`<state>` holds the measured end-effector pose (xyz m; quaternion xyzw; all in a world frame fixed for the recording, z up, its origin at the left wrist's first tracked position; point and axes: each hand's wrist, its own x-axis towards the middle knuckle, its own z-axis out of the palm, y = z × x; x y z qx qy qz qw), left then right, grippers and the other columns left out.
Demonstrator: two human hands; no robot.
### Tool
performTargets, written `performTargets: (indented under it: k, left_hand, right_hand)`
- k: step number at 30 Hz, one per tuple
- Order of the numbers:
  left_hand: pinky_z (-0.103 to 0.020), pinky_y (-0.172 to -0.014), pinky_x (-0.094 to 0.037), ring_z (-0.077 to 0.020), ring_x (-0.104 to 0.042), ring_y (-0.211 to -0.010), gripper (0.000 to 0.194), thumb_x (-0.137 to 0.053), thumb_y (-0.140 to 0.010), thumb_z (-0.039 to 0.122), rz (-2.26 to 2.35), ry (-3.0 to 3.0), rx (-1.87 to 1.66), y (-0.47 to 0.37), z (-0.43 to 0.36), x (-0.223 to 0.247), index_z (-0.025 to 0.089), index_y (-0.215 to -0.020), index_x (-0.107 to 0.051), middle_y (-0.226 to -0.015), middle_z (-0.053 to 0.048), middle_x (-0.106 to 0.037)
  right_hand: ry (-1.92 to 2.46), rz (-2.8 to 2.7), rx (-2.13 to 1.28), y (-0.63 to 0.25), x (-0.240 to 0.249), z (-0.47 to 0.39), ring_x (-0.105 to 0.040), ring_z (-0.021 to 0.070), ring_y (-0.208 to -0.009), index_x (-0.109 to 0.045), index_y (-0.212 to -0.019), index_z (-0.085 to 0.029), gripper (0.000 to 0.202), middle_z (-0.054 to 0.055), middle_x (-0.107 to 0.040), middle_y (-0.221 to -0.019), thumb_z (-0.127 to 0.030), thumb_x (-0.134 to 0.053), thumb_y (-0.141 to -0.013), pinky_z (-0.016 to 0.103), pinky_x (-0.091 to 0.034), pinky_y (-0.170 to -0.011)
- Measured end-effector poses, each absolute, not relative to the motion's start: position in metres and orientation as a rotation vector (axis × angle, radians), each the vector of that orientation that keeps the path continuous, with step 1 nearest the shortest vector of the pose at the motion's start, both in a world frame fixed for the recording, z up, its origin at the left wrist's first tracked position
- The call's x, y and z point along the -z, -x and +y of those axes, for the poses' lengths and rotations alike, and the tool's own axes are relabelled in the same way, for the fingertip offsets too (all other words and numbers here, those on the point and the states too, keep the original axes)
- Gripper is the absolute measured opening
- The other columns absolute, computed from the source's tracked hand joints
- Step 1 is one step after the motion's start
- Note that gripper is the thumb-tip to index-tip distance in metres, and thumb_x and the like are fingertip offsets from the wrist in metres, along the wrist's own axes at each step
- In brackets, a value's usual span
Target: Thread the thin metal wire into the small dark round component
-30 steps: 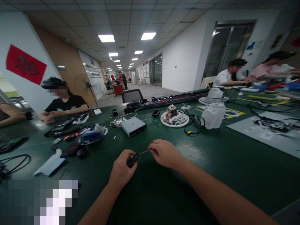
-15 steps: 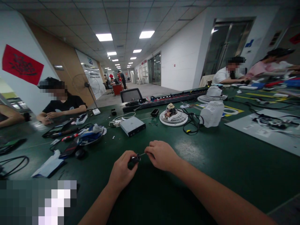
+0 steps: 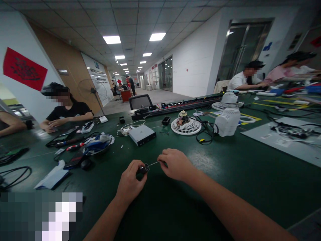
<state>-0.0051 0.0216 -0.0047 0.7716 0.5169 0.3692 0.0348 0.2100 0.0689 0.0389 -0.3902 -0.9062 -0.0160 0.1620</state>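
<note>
Between the thumb and fingers of my left hand (image 3: 131,179) is a small dark cylindrical part (image 3: 143,168), its round, ringed end facing right. My right hand (image 3: 175,164) pinches a thin metal rod (image 3: 154,163) whose tip points at that round end. Whether the tip touches the part I cannot tell, and the rod's other end is hidden in my fingers. Both hands are just above the green table (image 3: 160,211). Beyond them lies a silver optical disc drive (image 3: 142,134).
A white fan grille with an exposed motor (image 3: 185,124) sits beyond my right hand, beside a white housing (image 3: 227,122) and black cables (image 3: 209,132). Tools and a blue-white cloth (image 3: 100,142) lie to the left. A grey board (image 3: 283,144) is at right. Other people sit around the table.
My right hand has drawn slightly right and up, away from the dark part, so more of the rod shows. My left hand has barely shifted, and the part's round end faces me a little more.
</note>
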Motion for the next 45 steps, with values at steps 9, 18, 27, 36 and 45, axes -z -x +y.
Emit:
performTargets:
  k: [9,18,27,36,45]
  left_hand:
    - [-0.033,-0.076,-0.052,-0.0185,-0.06,-0.087,0.021,-0.06,-0.079,0.011,1.566,-2.397,-1.106,0.004,0.02,0.004,0.022,-0.096,-0.053,-0.096,-0.003,-0.059]
    - [-0.033,-0.075,-0.053,-0.0187,-0.061,-0.086,0.023,-0.06,-0.079,0.01,1.557,-2.392,-1.159,0.005,0.021,0.005,0.022,-0.097,-0.054,-0.097,-0.003,-0.06]
    - [-0.032,-0.076,-0.052,-0.0189,-0.061,-0.087,0.023,-0.058,-0.078,0.007,1.44,-2.484,-1.121,0.001,0.018,0.004,0.021,-0.094,-0.054,-0.096,-0.004,-0.06]
    - [-0.033,-0.076,-0.054,-0.0196,-0.062,-0.088,0.022,-0.057,-0.079,0.007,1.422,-2.548,-1.07,0.0,0.017,0.004,0.022,-0.095,-0.054,-0.098,-0.006,-0.062]
    - [-0.032,-0.074,-0.054,-0.0193,-0.062,-0.086,0.022,-0.058,-0.078,0.008,1.436,-2.461,-1.124,0.001,0.017,0.004,0.022,-0.093,-0.054,-0.097,-0.005,-0.062]
  right_hand:
    - [1.077,-2.629,0.029,-0.206,-0.038,0.066,-0.056,0.0191,-0.084,-0.067,-0.097,-0.021,0.021,0.006,-0.063,-0.089,-0.023,-0.048,-0.089,0.031,-0.037,-0.073]
    - [1.391,-2.122,-0.765,-0.201,-0.023,0.078,-0.055,0.0135,-0.063,-0.068,-0.086,-0.017,0.021,0.002,-0.065,-0.073,-0.031,-0.053,-0.087,0.025,-0.035,-0.056]
    - [1.313,-1.888,-1.236,-0.179,0.001,0.072,-0.047,0.0103,-0.054,-0.072,-0.075,-0.014,0.026,-0.001,-0.059,-0.06,-0.04,-0.069,-0.074,0.022,-0.03,-0.047]
    - [1.302,-1.824,-1.332,-0.179,0.001,0.075,-0.042,0.0079,-0.048,-0.073,-0.074,-0.012,0.012,-0.003,-0.056,-0.053,-0.023,-0.068,-0.07,0.02,-0.028,-0.044]
    - [1.104,-2.084,-0.953,-0.181,0.002,0.072,-0.047,0.0103,-0.055,-0.076,-0.086,-0.018,0.017,-0.001,-0.06,-0.062,-0.024,-0.062,-0.079,0.022,-0.032,-0.05]
